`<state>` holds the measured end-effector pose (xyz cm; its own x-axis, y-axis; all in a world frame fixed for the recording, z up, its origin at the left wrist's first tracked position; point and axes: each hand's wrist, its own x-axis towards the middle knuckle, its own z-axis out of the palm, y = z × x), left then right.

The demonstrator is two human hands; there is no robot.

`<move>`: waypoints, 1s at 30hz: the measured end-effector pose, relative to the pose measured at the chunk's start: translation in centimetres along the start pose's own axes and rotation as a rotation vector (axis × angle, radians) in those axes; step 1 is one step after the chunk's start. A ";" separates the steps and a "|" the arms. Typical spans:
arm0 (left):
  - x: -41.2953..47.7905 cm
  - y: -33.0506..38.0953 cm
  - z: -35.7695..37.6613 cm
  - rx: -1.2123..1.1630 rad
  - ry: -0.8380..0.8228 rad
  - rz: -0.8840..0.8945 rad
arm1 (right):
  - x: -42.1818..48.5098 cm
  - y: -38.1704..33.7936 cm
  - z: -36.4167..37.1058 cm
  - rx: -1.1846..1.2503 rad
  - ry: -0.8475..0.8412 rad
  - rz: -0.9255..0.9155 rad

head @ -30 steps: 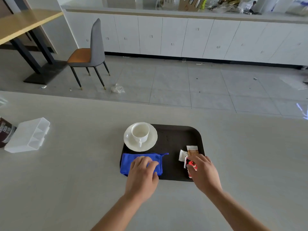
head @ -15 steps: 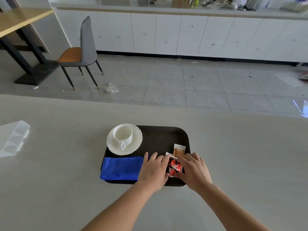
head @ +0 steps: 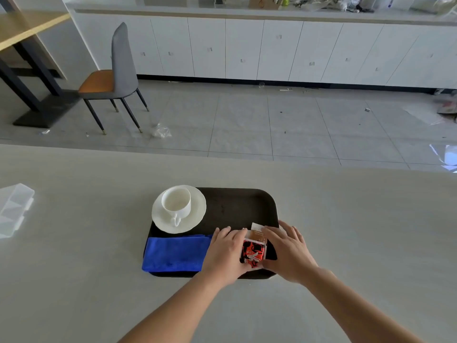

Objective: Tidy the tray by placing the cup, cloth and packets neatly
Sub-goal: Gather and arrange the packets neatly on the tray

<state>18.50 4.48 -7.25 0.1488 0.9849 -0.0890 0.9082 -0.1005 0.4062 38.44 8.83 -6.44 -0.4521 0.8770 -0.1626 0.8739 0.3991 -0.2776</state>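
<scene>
On the left part of the dark tray point(head: 237, 201), a white cup point(head: 176, 202) is set upright on its saucer point(head: 195, 216), and a folded blue cloth point(head: 174, 254) is laid along the near edge. The left hand point(head: 226, 253) is laid flat, fingers together, against the left side of the packets point(head: 253, 252) — a red one over a brown one. The right hand point(head: 288, 253) is pressed likewise on their right side, fingers slightly spread.
</scene>
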 end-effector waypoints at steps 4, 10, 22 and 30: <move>0.5 0.9 -0.8 -0.019 0.046 -0.080 | 0.0 -0.2 -1.0 0.133 0.064 0.096; 1.1 1.8 -1.6 0.060 0.028 -0.126 | -0.3 -0.5 -0.4 0.064 0.054 0.005; 0.9 -0.5 -3.9 -0.128 0.086 -0.073 | -0.3 -1.3 -1.3 0.050 0.089 -0.062; 1.8 -2.0 -5.6 -0.360 -0.017 -0.159 | -0.3 -3.7 0.5 -0.067 0.046 0.017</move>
<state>14.73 7.25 -3.18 0.0267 0.9814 -0.1900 0.7256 0.1117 0.6790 35.29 6.94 -5.80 -0.4295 0.8947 -0.1223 0.8921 0.3994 -0.2113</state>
